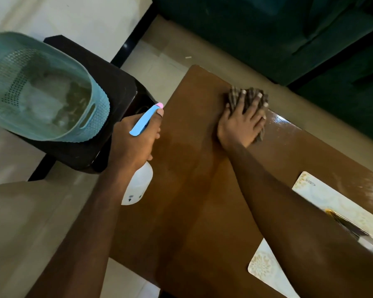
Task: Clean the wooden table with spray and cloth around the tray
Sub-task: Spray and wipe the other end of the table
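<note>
Right hand spreads flat, fingers splayed, pressing the cloth onto the table near its far edge. Left hand wraps the spray bottle, grip clamped, beside the table's edge.

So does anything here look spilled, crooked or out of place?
Nothing alarming. The wooden table shows a faint damp-looking patch near its middle, which fits the spraying. The right hand presses a cloth flat near the far edge, and the left hand holds the spray bottle upright. The tray lies flat.

Cloth on table (far corner)
</note>
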